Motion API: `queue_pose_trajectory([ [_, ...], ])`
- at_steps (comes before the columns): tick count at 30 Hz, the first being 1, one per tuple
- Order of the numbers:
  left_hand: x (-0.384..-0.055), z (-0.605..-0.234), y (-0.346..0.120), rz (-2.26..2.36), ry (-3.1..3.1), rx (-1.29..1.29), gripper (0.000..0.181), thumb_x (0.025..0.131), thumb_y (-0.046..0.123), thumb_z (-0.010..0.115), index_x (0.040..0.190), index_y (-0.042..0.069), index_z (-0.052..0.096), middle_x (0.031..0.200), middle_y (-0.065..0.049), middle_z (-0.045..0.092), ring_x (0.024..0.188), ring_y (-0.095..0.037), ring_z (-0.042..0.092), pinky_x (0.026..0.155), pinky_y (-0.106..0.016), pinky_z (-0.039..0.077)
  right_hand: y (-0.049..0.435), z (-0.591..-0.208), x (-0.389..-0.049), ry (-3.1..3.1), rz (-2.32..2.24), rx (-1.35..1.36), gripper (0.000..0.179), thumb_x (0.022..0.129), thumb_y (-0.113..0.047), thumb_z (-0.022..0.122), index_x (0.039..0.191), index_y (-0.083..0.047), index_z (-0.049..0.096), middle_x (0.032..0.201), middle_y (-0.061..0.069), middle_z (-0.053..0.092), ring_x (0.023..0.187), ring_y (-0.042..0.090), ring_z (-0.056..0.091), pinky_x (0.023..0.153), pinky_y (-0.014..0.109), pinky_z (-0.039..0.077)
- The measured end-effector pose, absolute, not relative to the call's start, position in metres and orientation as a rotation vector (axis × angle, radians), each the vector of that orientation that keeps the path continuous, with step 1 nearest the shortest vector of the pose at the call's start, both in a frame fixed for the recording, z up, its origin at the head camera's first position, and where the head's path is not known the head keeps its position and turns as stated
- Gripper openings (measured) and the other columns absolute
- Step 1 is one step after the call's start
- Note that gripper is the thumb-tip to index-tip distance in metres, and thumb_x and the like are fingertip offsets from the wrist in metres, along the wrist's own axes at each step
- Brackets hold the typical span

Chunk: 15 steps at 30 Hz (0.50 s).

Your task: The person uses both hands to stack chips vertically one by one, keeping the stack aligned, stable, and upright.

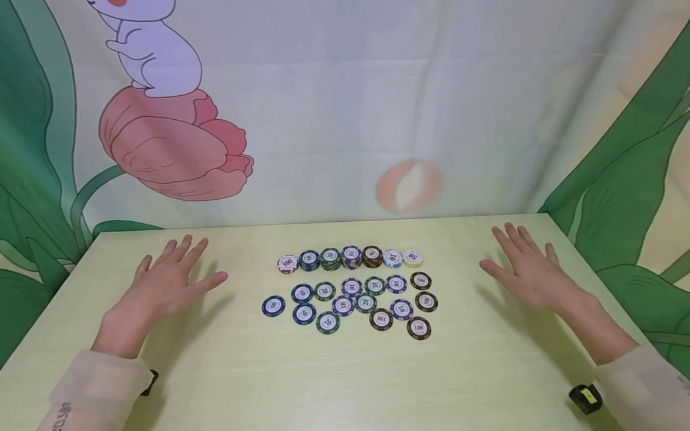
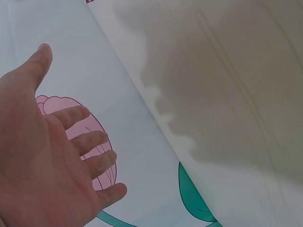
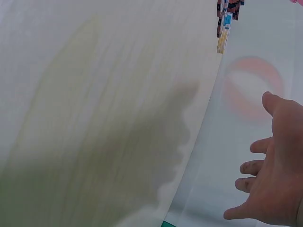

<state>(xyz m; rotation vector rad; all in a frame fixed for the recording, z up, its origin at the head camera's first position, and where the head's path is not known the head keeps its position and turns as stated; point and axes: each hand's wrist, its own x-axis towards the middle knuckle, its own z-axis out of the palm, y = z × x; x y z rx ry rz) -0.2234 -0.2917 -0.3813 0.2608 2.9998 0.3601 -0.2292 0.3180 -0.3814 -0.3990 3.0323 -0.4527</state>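
Poker chips lie in the middle of the table, between the two hands. A back row holds short stacks, among them a green stack (image 1: 331, 259), a blue stack (image 1: 351, 257) and a black stack (image 1: 372, 256). In front, single chips lie loosely spread, such as a blue chip (image 1: 273, 305), a green chip (image 1: 328, 322) and a black 100 chip (image 1: 419, 328). My left hand (image 1: 165, 282) hovers over the table left of the chips, fingers spread, holding nothing. On the other side my right hand (image 1: 532, 272) is likewise spread and holds nothing. Both cast shadows on the tabletop.
A pale wooden table (image 1: 351, 393) fills the lower view. Behind it hangs a light curtain (image 1: 318, 115) printed with a white animal, a pink flower and green leaves. A small dark device (image 1: 586, 398) sits at the right wrist.
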Motion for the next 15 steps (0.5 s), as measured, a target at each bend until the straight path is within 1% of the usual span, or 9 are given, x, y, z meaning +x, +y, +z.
queue_pose_trajectory([
  [4,-0.2237,-0.3821,-0.2904,0.354,3.022,0.261,0.098,0.097,0.074,0.043,0.162,0.003,0.023,0.162,-0.034,0.017,0.148,-0.054,0.013,0.11,-0.076,0.007,0.3179,-0.3823,-0.2294,3.029,-0.448,-0.414,0.083,0.106,-0.057,0.042,0.159,0.004,0.024,0.164,0.033,0.011,0.149,0.055,0.009,0.105,0.082,0.007],
  [10,-0.225,-0.3826,-0.2875,0.363,3.059,0.293,0.092,0.098,0.073,0.044,0.156,0.002,0.037,0.154,-0.034,0.033,0.14,-0.054,0.03,0.102,-0.077,0.02,0.3173,-0.3845,-0.2293,3.051,-0.421,-0.462,0.071,0.108,-0.05,0.045,0.149,0.008,0.043,0.157,0.036,0.027,0.141,0.056,0.028,0.102,0.078,0.026],
  [13,-0.225,-0.3827,-0.2857,0.387,3.061,0.33,0.082,0.1,0.065,0.051,0.151,0.001,0.045,0.15,-0.031,0.041,0.137,-0.052,0.036,0.101,-0.075,0.024,0.3168,-0.3861,-0.2296,3.049,-0.429,-0.491,0.064,0.108,-0.046,0.049,0.143,0.008,0.05,0.152,0.037,0.036,0.137,0.055,0.036,0.102,0.074,0.034],
  [15,-0.225,-0.3831,-0.2842,0.399,3.064,0.351,0.073,0.101,0.057,0.055,0.147,0.001,0.051,0.147,-0.029,0.045,0.135,-0.049,0.04,0.101,-0.074,0.026,0.316,-0.3867,-0.2297,3.04,-0.456,-0.513,0.059,0.107,-0.041,0.053,0.139,0.009,0.054,0.147,0.036,0.043,0.135,0.054,0.04,0.103,0.07,0.036],
])
